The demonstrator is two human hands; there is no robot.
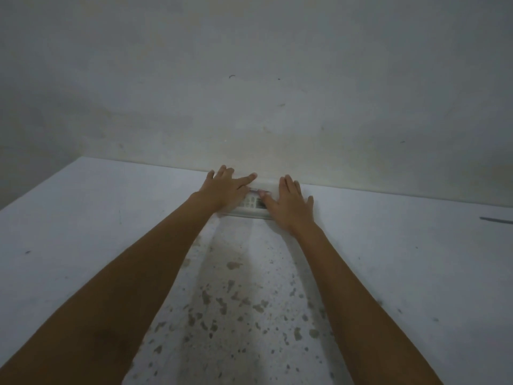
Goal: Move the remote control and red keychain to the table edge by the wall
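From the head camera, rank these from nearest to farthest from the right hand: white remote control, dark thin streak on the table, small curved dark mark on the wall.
1. White remote control: touching the right hand, on its left.
2. Dark thin streak: far right on the table.
3. Small curved dark mark: high on the wall.

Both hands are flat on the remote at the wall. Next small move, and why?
Probably lift both hands away. The white rectangular remote control already lies at the far edge of the pale speckled table by the wall, with the left hand and right hand spread flat over its ends. A thin reddish strip, perhaps the keychain, shows between them; lifting would confirm.
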